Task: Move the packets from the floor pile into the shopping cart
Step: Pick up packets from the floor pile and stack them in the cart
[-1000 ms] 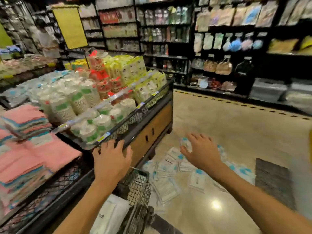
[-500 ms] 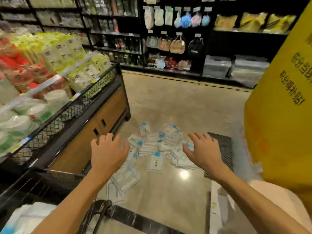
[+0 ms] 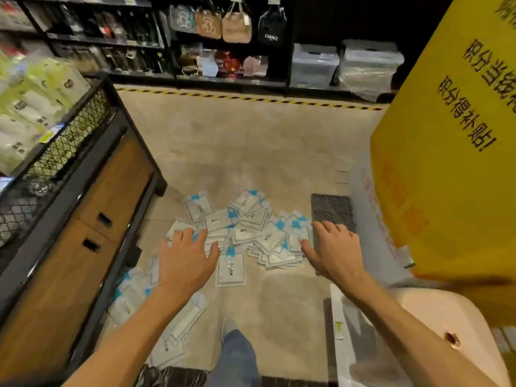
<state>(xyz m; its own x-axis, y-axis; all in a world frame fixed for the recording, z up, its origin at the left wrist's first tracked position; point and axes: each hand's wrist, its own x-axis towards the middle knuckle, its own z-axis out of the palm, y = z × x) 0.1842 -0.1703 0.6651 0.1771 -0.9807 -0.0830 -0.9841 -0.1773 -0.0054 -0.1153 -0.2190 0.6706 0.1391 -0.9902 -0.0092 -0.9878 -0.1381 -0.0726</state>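
Reaching down with both hands toward the packets [image 3: 243,227] heaped on the floor [image 3: 251,152].
Left hand [image 3: 185,259] and right hand [image 3: 333,251] hover spread and empty, each grip released; best to close in from both flanks and scoop a stack, since loose packets look slippery. No cart in view.

A shop: stocked shelves [image 3: 117,37] along the top, hanging tote bags [image 3: 223,23], a mesh-sided display bin [image 3: 64,141] at left.
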